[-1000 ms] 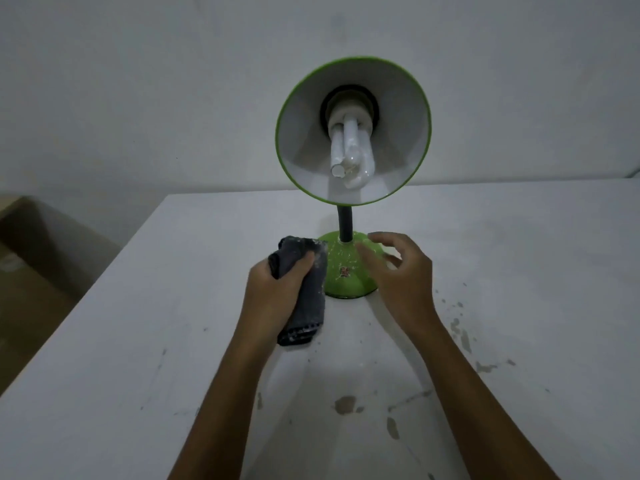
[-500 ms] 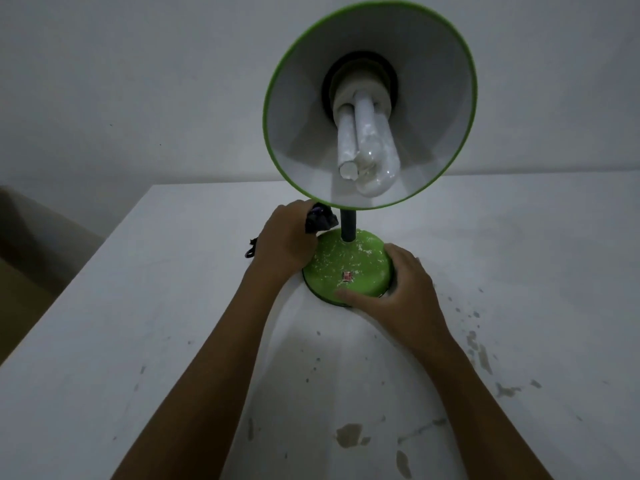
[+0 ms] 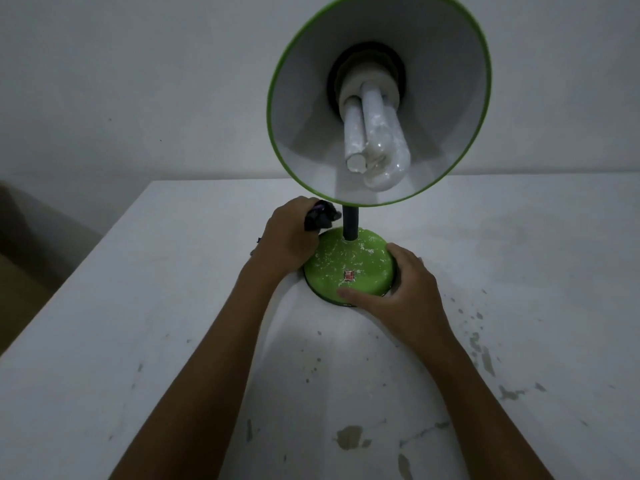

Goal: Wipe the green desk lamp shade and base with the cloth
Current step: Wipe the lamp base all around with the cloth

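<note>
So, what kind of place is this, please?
Probably a plain spare or storage room, not certain: a bare white wall, a stained white table with a dusty lamp, and what looks like a cardboard box at the left.

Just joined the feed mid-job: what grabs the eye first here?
The green-rimmed lamp shade fills the upper right, tilted toward the camera with its white tube bulb exposed. Below it, the green base, flecked with white, sits on the stained white table; the left hand grips a dark cloth at its left edge while the right hand holds its right rim.
</note>
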### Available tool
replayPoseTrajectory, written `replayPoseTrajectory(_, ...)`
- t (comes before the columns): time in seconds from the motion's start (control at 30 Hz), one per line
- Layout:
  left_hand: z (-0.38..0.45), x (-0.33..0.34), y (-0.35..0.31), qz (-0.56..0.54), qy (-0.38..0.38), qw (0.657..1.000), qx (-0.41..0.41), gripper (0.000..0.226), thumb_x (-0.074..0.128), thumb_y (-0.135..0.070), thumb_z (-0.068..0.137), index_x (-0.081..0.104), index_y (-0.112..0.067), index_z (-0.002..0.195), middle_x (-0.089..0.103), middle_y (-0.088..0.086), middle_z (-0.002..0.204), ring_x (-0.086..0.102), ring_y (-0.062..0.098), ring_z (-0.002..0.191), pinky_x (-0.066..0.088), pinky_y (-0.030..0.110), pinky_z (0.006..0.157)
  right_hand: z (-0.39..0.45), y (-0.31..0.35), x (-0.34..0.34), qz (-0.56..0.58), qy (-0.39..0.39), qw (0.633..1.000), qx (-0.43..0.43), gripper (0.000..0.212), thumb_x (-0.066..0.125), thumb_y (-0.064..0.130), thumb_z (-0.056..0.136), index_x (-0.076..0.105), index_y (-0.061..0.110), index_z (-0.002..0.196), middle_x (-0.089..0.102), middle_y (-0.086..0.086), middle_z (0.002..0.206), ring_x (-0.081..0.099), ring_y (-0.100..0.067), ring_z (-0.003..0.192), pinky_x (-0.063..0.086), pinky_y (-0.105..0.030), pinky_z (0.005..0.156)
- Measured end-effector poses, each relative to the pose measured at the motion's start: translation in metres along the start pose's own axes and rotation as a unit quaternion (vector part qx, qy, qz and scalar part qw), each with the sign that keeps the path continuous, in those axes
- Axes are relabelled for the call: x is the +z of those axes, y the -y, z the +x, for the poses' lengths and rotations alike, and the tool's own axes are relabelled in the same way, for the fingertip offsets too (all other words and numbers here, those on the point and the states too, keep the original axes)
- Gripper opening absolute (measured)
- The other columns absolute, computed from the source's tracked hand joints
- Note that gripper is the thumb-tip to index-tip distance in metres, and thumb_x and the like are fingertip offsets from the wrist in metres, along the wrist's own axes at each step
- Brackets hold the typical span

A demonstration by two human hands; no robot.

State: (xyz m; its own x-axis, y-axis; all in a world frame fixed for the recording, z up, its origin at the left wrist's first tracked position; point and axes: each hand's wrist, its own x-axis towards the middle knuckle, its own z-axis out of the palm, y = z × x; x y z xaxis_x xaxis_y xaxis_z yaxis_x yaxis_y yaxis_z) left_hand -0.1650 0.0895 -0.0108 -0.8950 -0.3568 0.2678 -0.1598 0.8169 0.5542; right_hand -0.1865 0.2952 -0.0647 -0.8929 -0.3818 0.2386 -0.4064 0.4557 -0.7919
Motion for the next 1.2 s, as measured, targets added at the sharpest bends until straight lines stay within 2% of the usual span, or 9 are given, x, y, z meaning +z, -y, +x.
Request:
replayPoseTrajectory(0.17,-0.005,0.016,-0.009,-0.005,0.023,1.0,0.017,0.02,0.058,-0.001,0.086,0.066,-0.008,0.103,0.064,0.004,0.098,0.056,0.019,0.088,0.032,0.021,0.069,0.0,0.002,-0.001,0.007,-0.007,1.0,-0.01,0.101,0.077,0.074,0.053,0.049,0.024,0.136,0.057,0.012,0.125,0.051,-0.012,0.117,0.051,-0.038,0.096)
replayPoseTrajectory(0.27,-0.009,0.015,-0.002,-0.004,0.021,0.999,0.041,0.023,0.059,0.001,0.086,0.067,-0.01,0.105,0.066,0.005,0.102,0.059,0.021,0.09,0.039,0.024,0.074,0.0,0.003,-0.001,0.005,-0.007,1.0,-0.01,0.103,0.076,0.076,0.051,0.049,0.024,0.136,0.057,0.011,0.126,0.052,-0.011,0.117,0.051,-0.037,0.097)
replayPoseTrajectory(0.4,-0.022,0.011,0.011,-0.024,0.017,0.996,0.08,0.04,0.058,0.011,0.075,0.068,-0.01,0.108,0.067,0.003,0.104,0.06,0.023,0.096,0.049,0.038,0.086,0.0,0.002,0.0,0.01,-0.01,1.0,-0.011,0.103,0.077,0.074,0.051,0.049,0.024,0.136,0.056,0.012,0.126,0.052,-0.012,0.118,0.051,-0.039,0.097)
replayPoseTrajectory(0.57,-0.027,-0.001,0.014,-0.073,0.052,0.993,0.072,0.048,0.053,0.013,0.07,0.069,-0.012,0.107,0.069,0.002,0.105,0.061,0.022,0.099,0.05,0.038,0.088,0.001,0.002,0.002,0.014,-0.009,1.0,-0.02,0.099,0.077,0.076,0.05,0.052,0.026,0.132,0.058,0.012,0.121,0.056,-0.011,0.112,0.053,-0.037,0.093)
replayPoseTrajectory(0.67,-0.021,-0.001,0.011,-0.084,0.017,0.996,0.035,0.025,0.059,0.001,0.085,0.068,-0.01,0.105,0.069,0.004,0.099,0.062,0.019,0.093,0.052,0.037,0.084,0.001,0.001,0.001,0.018,-0.018,0.999,-0.027,0.096,0.077,0.074,0.05,0.052,0.027,0.13,0.058,0.013,0.118,0.056,-0.009,0.109,0.053,-0.035,0.092)
replayPoseTrajectory(0.73,-0.017,0.004,0.006,-0.082,-0.023,0.996,0.015,0.012,0.06,-0.014,0.092,0.066,-0.009,0.101,0.067,0.004,0.095,0.06,0.019,0.087,0.049,0.03,0.076,0.001,0.0,0.002,0.015,-0.018,0.999,-0.027,0.094,0.078,0.074,0.05,0.052,0.029,0.129,0.058,0.014,0.117,0.057,-0.01,0.109,0.054,-0.036,0.091)
replayPoseTrajectory(0.83,-0.018,0.011,0.003,-0.061,-0.021,0.997,0.031,0.019,0.064,-0.028,0.091,0.065,-0.009,0.094,0.063,0.003,0.091,0.058,0.018,0.082,0.046,0.03,0.072,0.002,-0.002,0.003,0.012,-0.019,0.999,-0.025,0.094,0.079,0.074,0.05,0.053,0.029,0.128,0.059,0.014,0.117,0.058,-0.01,0.108,0.055,-0.038,0.089)
replayPoseTrajectory(1.03,-0.017,-0.004,0.012,-0.086,0.025,0.996,0.01,0.017,0.066,-0.025,0.089,0.067,-0.008,0.09,0.062,0.003,0.085,0.058,0.02,0.08,0.046,0.038,0.073,0.003,-0.001,0.002,0.022,-0.02,0.999,-0.035,0.086,0.082,0.071,0.052,0.056,0.031,0.124,0.06,0.015,0.114,0.059,-0.01,0.106,0.055,-0.038,0.086)
replayPoseTrajectory(1.2,-0.016,0.006,0.004,0.0,-0.019,1.0,0.005,0.029,0.056,-0.039,0.094,0.061,-0.012,0.087,0.056,0.001,0.089,0.054,0.02,0.076,0.04,0.03,0.062,0.004,-0.002,0.003,0.014,-0.023,0.999,-0.036,0.088,0.08,0.073,0.05,0.057,0.03,0.123,0.061,0.015,0.114,0.059,-0.01,0.105,0.055,-0.037,0.086)
